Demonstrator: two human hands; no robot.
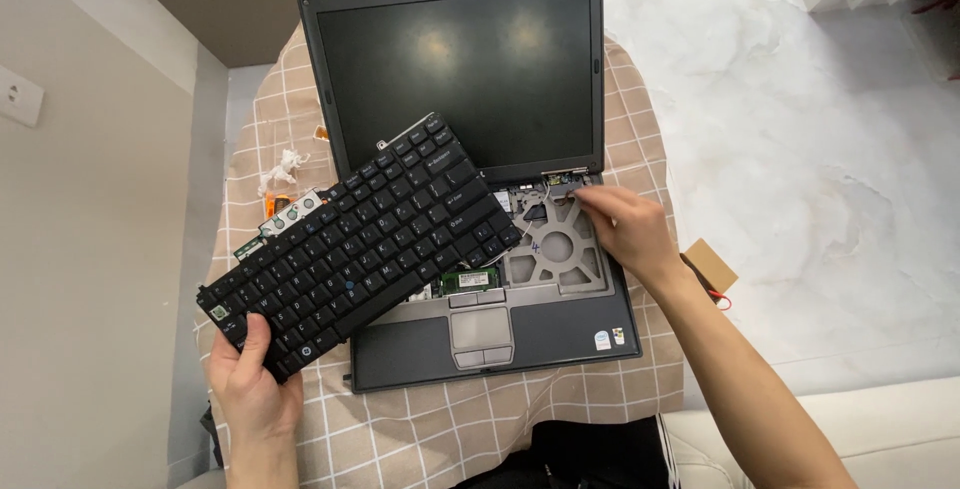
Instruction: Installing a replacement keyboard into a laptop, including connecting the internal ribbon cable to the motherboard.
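An open dark grey laptop lies on a checked cloth. Its black keyboard is detached and lifted slantwise over the left half of the base. My left hand grips the keyboard's lower left corner. With the keyboard off, the metal frame and a green memory module show inside the base. My right hand rests on the upper right of that frame, fingertips near the right hinge. The touchpad sits below.
The beige checked cloth covers a small table. A circuit board part and a white crumpled scrap lie left of the laptop. A brown cardboard piece with red wire sits at right. White marble floor surrounds.
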